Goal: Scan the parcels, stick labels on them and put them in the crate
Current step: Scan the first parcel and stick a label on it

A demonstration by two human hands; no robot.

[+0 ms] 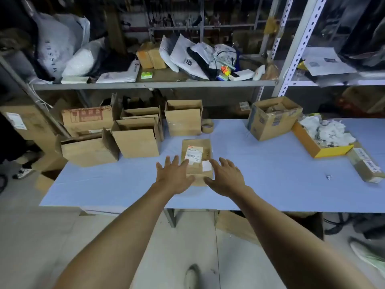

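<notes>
Both hands reach for one parcel [196, 161], a flat brown box lying mid-desk with a printed label [193, 154] already on top. Left hand [174, 175] has fingers spread straight, holding nothing, its fingertips at the parcel's left edge; contact unclear. Right hand [226, 177] is spread too, holding nothing, at the parcel's right edge.

Step in hand looks like picking the parcel up. Best done by closing on both side walls and lifting level, keeping the barcode face up and uncovered for scanning.

Desk [270, 184] has bare blue surface in front and to the right of the parcel. Open cartons [136, 140] crowd the left rear, tape roll [207, 126] just behind. Near desk edge is close under the wrists. No scanner or crate identifiable.
</notes>
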